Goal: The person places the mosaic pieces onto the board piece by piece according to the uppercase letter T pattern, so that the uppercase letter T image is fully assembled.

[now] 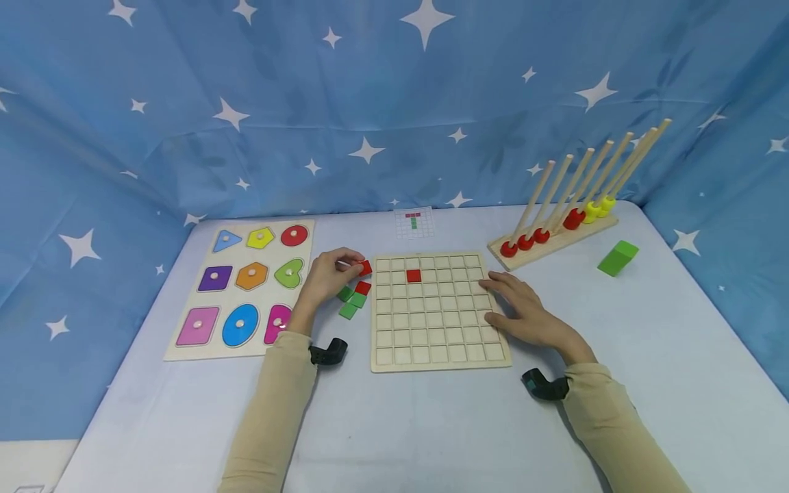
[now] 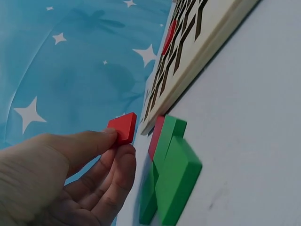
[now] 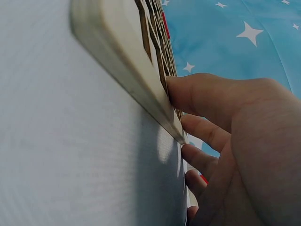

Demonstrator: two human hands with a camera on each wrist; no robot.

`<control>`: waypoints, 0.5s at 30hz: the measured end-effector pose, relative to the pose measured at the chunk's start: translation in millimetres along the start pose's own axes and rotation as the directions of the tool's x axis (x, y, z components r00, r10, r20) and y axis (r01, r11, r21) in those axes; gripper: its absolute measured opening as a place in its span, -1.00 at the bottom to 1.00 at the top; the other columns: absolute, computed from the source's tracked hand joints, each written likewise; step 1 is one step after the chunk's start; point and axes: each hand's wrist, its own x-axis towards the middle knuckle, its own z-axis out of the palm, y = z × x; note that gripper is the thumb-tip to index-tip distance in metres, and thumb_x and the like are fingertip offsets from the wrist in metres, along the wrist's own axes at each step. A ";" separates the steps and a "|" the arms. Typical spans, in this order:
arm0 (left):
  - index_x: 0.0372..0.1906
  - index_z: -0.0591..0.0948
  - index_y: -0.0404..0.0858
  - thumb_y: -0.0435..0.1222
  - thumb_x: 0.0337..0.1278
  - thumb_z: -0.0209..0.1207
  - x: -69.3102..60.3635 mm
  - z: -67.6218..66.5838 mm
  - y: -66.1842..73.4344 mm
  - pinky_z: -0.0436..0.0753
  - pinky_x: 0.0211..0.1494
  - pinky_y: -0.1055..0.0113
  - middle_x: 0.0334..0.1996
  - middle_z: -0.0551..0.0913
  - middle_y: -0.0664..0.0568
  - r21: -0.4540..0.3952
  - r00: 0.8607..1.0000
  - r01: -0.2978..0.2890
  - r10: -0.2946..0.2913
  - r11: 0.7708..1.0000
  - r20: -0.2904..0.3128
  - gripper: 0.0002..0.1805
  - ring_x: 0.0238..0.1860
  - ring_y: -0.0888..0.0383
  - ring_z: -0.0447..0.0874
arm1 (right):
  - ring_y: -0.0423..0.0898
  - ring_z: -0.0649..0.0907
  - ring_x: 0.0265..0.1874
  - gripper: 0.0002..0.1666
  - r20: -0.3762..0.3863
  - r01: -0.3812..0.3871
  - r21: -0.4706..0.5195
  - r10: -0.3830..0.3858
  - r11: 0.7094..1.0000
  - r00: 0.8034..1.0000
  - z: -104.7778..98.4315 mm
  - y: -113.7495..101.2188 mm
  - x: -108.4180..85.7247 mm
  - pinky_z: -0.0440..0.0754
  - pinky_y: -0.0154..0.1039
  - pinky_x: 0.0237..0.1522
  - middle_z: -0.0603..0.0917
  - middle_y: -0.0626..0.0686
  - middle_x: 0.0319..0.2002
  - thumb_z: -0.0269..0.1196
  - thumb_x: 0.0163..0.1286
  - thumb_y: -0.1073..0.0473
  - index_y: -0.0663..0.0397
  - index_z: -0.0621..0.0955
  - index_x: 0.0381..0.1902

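Observation:
My left hand (image 1: 331, 275) pinches a red square tile (image 2: 123, 128) between thumb and fingers, just left of the wooden grid board (image 1: 439, 367). On the table below it lie another red tile (image 1: 363, 288) and several green tiles (image 2: 176, 183), some overlapping. One red tile (image 1: 414, 276) sits in a cell of the board's upper part. My right hand (image 1: 522, 309) rests on the board's right edge with spread fingers; in the right wrist view the thumb (image 3: 197, 94) lies over the top face and the other fingertips are by the edge.
A shape puzzle board (image 1: 179, 352) lies at left. Behind the grid board is a small pattern card (image 1: 425, 229) with red and green squares. A peg stand (image 1: 557, 241) with red and yellow beads stands at back right, near a green block (image 1: 618, 258).

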 end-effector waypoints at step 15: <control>-0.12 0.64 -0.08 -0.20 0.21 0.19 -0.2 15.6 9.8 0.65 -0.23 0.28 -0.15 0.67 0.00 -0.046 0.999 -0.009 0.011 0.999 0.031 -0.83 -0.14 0.07 0.66 | 0.29 -0.01 0.43 -0.28 -0.009 -0.005 0.006 0.005 1.000 1.000 1.2 -1.2 1.1 -0.10 0.34 0.31 0.09 0.21 0.44 0.23 0.29 0.08 0.04 0.28 0.37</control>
